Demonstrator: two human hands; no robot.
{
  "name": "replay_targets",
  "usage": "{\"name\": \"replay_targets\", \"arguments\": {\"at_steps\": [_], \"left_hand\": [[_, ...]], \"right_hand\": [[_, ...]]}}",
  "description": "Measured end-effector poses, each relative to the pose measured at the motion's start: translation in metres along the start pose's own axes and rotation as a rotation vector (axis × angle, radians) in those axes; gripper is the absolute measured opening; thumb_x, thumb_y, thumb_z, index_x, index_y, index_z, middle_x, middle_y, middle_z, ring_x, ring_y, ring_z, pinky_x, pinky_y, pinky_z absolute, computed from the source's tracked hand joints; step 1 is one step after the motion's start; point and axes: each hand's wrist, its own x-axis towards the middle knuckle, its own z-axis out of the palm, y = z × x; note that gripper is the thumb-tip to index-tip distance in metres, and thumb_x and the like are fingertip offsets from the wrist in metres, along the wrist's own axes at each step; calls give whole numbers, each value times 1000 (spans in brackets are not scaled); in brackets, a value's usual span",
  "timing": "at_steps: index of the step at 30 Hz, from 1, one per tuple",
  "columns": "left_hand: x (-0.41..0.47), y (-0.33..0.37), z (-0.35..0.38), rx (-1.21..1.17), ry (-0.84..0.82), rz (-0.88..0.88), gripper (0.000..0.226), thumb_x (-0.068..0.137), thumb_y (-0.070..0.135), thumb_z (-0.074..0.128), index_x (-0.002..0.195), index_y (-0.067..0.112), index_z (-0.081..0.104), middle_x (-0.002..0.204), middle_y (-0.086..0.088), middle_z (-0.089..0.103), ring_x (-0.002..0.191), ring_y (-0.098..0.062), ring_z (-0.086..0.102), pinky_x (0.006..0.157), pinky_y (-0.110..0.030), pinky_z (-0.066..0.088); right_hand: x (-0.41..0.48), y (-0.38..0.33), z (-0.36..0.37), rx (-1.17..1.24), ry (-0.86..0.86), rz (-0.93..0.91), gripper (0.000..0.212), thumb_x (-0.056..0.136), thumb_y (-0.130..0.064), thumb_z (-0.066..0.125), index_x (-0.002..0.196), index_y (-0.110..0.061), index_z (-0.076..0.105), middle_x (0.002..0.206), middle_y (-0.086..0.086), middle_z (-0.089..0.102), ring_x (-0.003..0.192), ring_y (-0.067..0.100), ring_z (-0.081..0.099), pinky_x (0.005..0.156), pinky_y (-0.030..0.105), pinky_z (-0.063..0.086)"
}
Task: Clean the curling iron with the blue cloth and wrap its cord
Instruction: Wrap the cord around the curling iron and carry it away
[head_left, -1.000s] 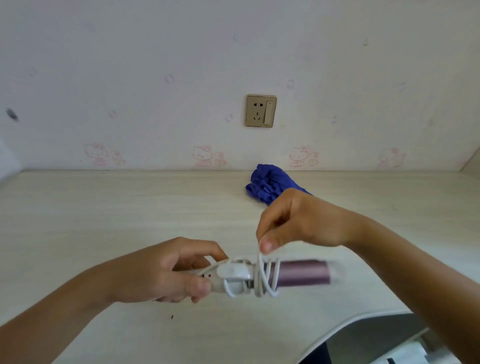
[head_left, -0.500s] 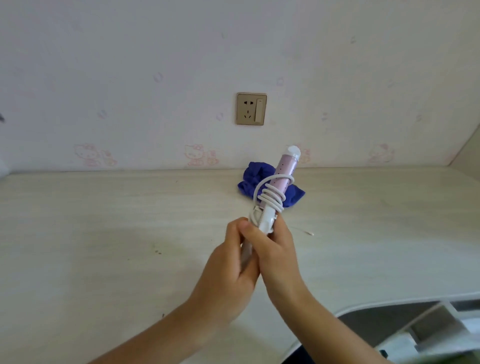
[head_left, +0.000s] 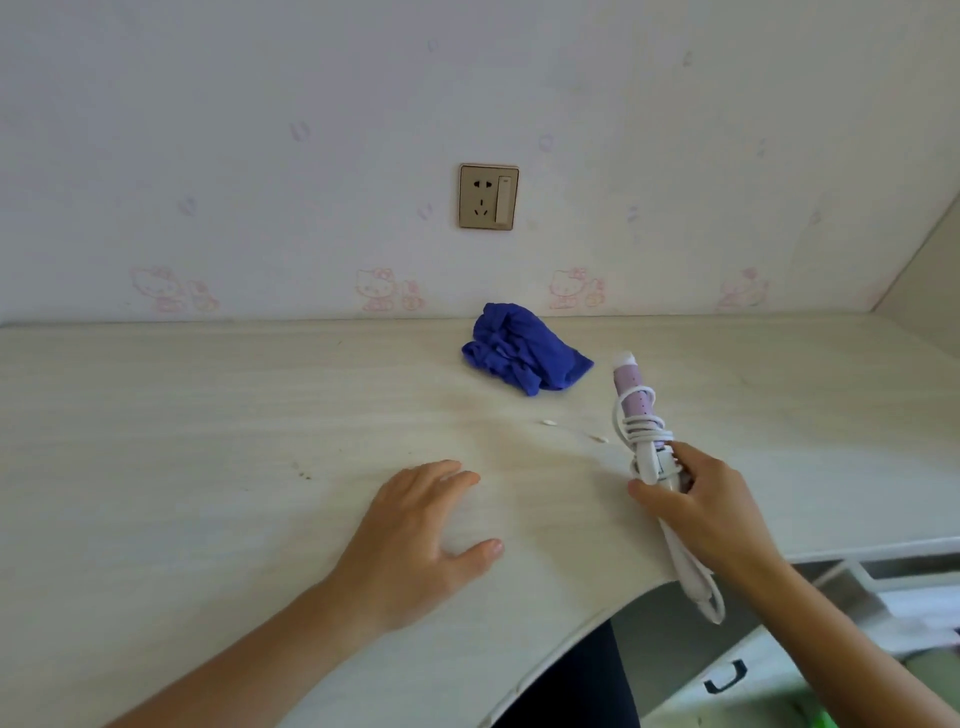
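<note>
The pale desk (head_left: 208, 441) runs back to the wall, its near edge curving away at the right, with broad bare room on its left half. The crumpled blue cloth (head_left: 524, 356) sits near the wall under a socket (head_left: 487, 196); a cotton swab (head_left: 574, 430), probably, lies between it and the hands. The left hand (head_left: 421, 535) rests open and flat, holding nothing. The right hand (head_left: 698, 506) is closed around the curling iron (head_left: 636, 400), cord (head_left: 641, 428) coiled around its barrel, by the desk's right edge.

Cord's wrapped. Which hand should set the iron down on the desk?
Right. The right hand already grips the curling iron with its cord coiled on it; the left hand lies open, empty, on the desk.
</note>
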Motion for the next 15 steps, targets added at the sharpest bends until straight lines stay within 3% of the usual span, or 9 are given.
{"name": "replay_targets", "arguments": {"at_steps": [4,7,12,15], "left_hand": [[3,-4,6,92,-54,-5,91,79,85,36,152,30,44,166,6,30,154,-14,18,125,-28,3],[6,-5,9,142,-65,9,91,79,85,38,151,30,45,165,5,31,154,-16,21,126,-35,8],[2,-2,10,124,-70,-15,88,82,83,42,152,30,46,165,6,31,153,-13,20,127,-35,10],[2,-2,11,137,-87,-17,86,83,80,48,150,27,50,164,4,35,154,-15,25,127,-39,14]], "right_hand": [[-8,3,5,-139,-7,-29,29,64,-53,65,88,-36,64,69,-15,65,58,12,60,51,35,46],[-7,2,6,-162,11,-9,25,67,-48,70,88,-36,63,66,-11,64,59,11,60,53,34,46],[-9,1,2,-92,-16,17,24,72,-35,78,93,-40,66,66,-10,65,60,14,61,56,38,50],[-8,5,3,-43,-36,2,26,74,-38,77,99,-36,68,67,-9,65,57,15,58,54,37,46]]}}
